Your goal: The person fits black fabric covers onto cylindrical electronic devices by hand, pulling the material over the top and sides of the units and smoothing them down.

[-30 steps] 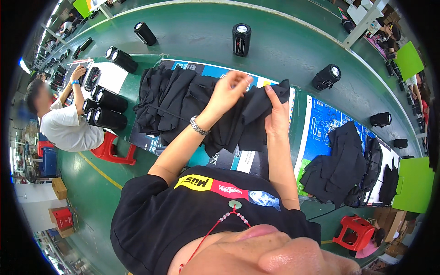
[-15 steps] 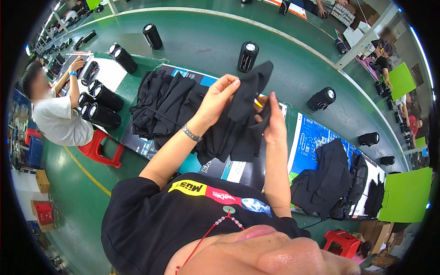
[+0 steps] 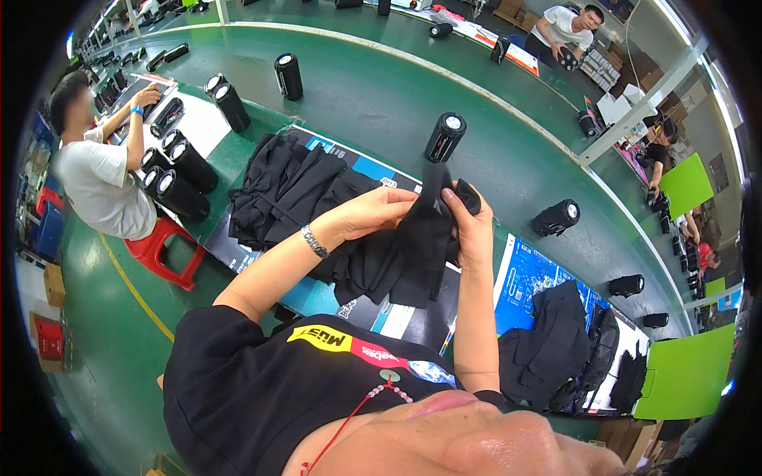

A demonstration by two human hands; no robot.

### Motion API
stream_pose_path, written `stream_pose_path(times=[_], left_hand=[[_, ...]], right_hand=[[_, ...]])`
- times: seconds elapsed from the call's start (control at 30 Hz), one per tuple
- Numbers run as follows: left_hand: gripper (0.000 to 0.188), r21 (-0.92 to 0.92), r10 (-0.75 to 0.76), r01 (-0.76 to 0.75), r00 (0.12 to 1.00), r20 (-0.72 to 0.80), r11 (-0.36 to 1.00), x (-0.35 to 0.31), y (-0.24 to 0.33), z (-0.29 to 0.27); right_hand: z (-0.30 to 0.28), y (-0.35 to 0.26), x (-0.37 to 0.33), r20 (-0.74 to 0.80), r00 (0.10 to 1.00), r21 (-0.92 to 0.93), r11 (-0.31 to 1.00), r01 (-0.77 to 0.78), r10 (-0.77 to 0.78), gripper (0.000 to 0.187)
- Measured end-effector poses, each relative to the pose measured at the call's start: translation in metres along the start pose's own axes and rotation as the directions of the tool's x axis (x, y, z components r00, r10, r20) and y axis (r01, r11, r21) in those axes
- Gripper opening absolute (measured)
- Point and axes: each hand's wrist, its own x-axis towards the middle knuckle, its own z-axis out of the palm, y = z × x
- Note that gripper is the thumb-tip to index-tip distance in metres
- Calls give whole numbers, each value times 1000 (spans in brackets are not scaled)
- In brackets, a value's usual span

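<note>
In front of me, over the table, both my hands hold up a limp piece of black fabric [image 3: 425, 238]. My left hand [image 3: 373, 213] wears a metal-link watch and pinches the fabric's left edge. On the other side, the thumb and fingers of my right hand [image 3: 475, 230] close on its upper part, where a dark end curls over the fingertips. Below and to the left, a heap of black fabric pieces [image 3: 282, 190] lies spread over printed sheets. The lower end of the held piece overlaps this heap, so their border is hard to make out.
Black cylindrical speakers stand on the green conveyor, one [image 3: 445, 138] just beyond my hands. More black fabric [image 3: 548, 341] lies on a blue printed sheet [image 3: 516, 278] at right. A co-worker [image 3: 103, 174] sits at left by several speakers [image 3: 186, 166]. A green panel [image 3: 686, 373] stands far right.
The fabric's raised tip has come down and my left hand has lowered with it. My right fingers have closed over the fabric; a yellow bit seen beside them is now hidden. The view has shifted.
</note>
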Motion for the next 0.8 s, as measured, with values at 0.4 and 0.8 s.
stream_pose_path(times=[0.4,0.8], left_hand=[[12,327,236,-208,970,-50,922,118,-7,-52],[9,320,466,-354,776,-424,879,246,0,-94]], right_hand=[[-75,20,90,-165,983,-348,937,15,-77,24],[-56,32,210,-356,813,-706,703,89,-460,29]])
